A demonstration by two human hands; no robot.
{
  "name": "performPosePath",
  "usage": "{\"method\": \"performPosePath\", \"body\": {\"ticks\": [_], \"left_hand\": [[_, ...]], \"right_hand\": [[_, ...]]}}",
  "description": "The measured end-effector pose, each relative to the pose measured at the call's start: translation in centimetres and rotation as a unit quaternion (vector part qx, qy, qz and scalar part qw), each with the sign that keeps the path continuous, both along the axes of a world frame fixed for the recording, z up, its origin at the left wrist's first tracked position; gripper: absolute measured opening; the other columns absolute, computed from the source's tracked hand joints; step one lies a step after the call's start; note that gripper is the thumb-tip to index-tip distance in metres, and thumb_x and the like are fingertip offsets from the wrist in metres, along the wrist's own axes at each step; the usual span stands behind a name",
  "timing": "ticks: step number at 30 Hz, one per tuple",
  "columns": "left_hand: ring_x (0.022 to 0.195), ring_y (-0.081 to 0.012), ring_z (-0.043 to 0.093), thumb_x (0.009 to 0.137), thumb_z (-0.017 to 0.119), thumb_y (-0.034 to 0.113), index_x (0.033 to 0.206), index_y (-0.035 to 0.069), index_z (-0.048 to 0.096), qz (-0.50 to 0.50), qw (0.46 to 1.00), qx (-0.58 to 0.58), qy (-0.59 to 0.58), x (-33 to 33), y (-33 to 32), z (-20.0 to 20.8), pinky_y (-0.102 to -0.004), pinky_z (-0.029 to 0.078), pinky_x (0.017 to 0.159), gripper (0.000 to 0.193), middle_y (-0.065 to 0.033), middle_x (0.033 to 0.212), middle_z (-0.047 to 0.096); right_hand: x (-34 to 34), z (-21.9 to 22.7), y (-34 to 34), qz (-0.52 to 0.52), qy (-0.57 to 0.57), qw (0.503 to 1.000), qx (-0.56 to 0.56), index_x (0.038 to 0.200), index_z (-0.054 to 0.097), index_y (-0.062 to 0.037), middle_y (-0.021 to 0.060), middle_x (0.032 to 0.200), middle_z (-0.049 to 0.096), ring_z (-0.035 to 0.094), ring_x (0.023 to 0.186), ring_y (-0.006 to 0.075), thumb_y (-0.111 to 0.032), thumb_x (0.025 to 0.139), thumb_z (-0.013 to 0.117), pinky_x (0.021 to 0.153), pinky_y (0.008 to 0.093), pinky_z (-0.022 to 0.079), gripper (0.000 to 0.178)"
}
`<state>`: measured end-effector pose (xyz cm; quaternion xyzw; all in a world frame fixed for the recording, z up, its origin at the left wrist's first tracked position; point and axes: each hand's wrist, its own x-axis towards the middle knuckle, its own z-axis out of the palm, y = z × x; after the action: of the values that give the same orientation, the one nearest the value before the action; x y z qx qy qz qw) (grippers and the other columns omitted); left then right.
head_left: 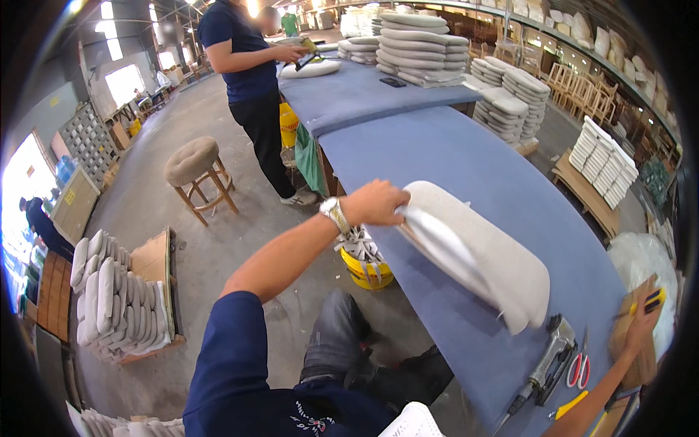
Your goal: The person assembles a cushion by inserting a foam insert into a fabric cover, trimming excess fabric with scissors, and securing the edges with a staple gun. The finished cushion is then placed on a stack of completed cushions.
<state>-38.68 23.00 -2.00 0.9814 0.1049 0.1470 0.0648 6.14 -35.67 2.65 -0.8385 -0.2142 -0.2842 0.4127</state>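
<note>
A long beige upholstered cushion pad (480, 251) with rounded corners lies on the blue-grey table. My left hand (375, 203), a metal watch on its wrist, is closed at the pad's far-left end. It grips a white strip (444, 237), blurred by motion, that runs along the pad's near edge. At the table's right end my right hand (644, 315) is closed round a yellow and black tool (650, 301) whose kind I cannot make out. A wooden block and clear plastic wrap are beside that hand.
A pneumatic staple gun (551, 357), red-handled scissors (579, 368) and a yellow-handled tool (571, 405) lie at the table's near right. A yellow bucket of scraps (366, 269) stands below the left edge. Cushion stacks (415, 47) rise at the back; another person (247, 65) stands far left.
</note>
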Motion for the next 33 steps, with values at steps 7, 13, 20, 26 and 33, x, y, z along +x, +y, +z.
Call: {"method": "performPosePath", "body": {"ticks": [7,13,20,26,33], "left_hand": [[0.074,-0.0367,0.071,0.079,0.070,0.034,0.086,0.002,0.073,0.015,0.999,-0.029,0.037,1.7,1.5,3.7,-0.0433,0.056,0.072,0.033,-0.0178,0.081,0.073],[0.068,-0.0284,0.070,0.078,0.072,0.026,0.089,-0.001,0.074,0.040,0.991,-0.126,0.031,1.3,2.1,3.0,-0.0367,0.056,0.069,0.029,-0.0160,0.074,0.072],[0.056,-0.0128,0.059,0.080,0.072,0.020,0.085,-0.004,0.069,0.030,0.985,-0.166,0.027,1.5,3.4,2.6,-0.0309,0.048,0.057,0.025,-0.0066,0.062,0.063],[0.063,-0.0264,0.068,0.077,0.073,0.023,0.086,-0.002,0.073,0.043,0.978,-0.199,0.035,1.3,4.1,2.7,-0.0367,0.054,0.066,0.026,-0.0145,0.072,0.072],[0.066,-0.0254,0.070,0.076,0.074,0.022,0.086,-0.002,0.073,0.005,0.974,-0.228,-0.004,1.0,5.8,0.7,-0.0359,0.054,0.066,0.026,-0.0145,0.074,0.073]], "right_hand": [[-16.8,9.7,21.6,0.591,0.034,0.724,0.355,0.107,0.055,-0.0056,0.0053,0.091,0.049,0.046,0.080,0.0171,-0.023,0.100,0.063,0.070,0.0314,0.038,0.021],[-28.2,5.4,38.8,0.729,0.174,0.484,0.452,0.080,0.064,-0.0090,0.0013,0.063,0.055,0.048,0.051,0.0114,-0.020,0.096,0.067,0.048,0.0284,0.040,0.019],[-31.6,0.8,46.7,0.648,0.261,0.552,0.457,0.073,0.061,-0.0069,-0.0007,0.055,0.052,0.047,0.042,0.0073,-0.015,0.092,0.074,0.039,0.0257,0.036,0.025],[-31.6,-0.5,50.1,0.636,0.253,0.586,0.434,0.072,0.063,-0.0051,-0.0017,0.055,0.053,0.046,0.043,0.0056,-0.016,0.092,0.075,0.039,0.0253,0.035,0.025],[-32.4,-1.0,52.6,0.608,0.243,0.640,0.402,0.068,0.063,-0.0056,-0.0044,0.054,0.053,0.044,0.046,0.0048,-0.019,0.090,0.076,0.042,0.0264,0.033,0.029]]}}
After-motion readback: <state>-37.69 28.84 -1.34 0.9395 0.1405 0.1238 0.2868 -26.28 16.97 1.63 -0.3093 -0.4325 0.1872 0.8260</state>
